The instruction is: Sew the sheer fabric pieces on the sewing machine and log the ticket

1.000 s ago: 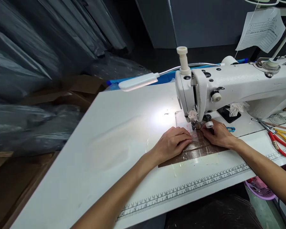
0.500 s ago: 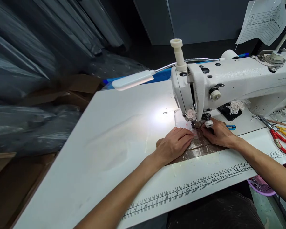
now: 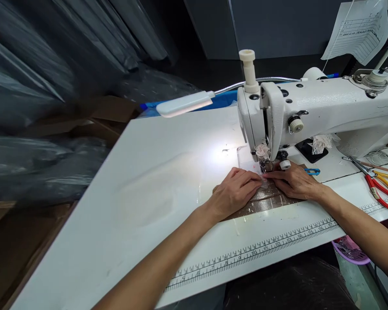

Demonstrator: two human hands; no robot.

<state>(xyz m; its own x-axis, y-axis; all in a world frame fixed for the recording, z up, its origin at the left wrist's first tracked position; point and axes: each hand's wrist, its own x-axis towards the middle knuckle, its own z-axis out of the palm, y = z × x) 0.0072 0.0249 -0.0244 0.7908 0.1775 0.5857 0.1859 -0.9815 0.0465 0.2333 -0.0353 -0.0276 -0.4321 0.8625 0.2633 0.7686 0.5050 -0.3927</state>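
Grip unclear, left hand (image 3: 236, 192) and right hand (image 3: 295, 183) at sheer fabric (image 3: 252, 166), long axis hidden

Both hands palm-down, fingertips near each other, small gap. Left hand (image 3: 236, 191): fingers together, slightly bent, pointing right; thumb mostly hidden. Left forearm (image 3: 173, 247) bare, angled up from bottom edge, wrist near straight. Right hand (image 3: 295, 183): index stretched leftward, other fingers bent. Right forearm (image 3: 355, 221) bare, in from right edge.
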